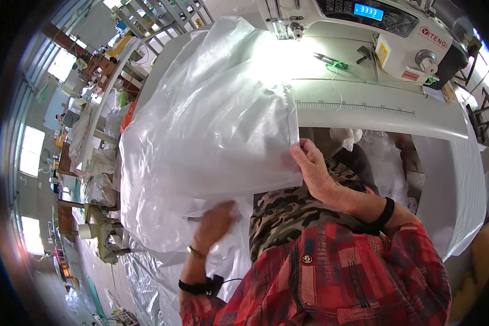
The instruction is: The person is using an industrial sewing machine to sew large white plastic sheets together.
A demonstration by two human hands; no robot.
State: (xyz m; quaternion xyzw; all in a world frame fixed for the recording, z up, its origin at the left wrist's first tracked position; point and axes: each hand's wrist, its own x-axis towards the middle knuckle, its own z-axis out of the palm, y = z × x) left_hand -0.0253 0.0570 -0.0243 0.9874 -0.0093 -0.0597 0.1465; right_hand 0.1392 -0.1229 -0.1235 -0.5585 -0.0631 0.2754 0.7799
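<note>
A large sheet of white, shiny woven plastic (212,119) spreads over the sewing table and hangs down over its near edge. My right hand (316,171) pinches the sheet's right edge between thumb and fingers, near its lower corner. My left hand (214,225) is over the lower part of the plastic, smeared by motion, so its fingers do not show clearly. The far end of the sheet lies by the needle area of a white sewing machine (315,13), under a bright lamp glare.
Thread snips (330,61) with green thread lie on the machine bed, near a small black tool (364,53). A ruler strip (358,107) runs along the table front. More white plastic (445,190) hangs at right. A metal rack (157,19) stands at far left.
</note>
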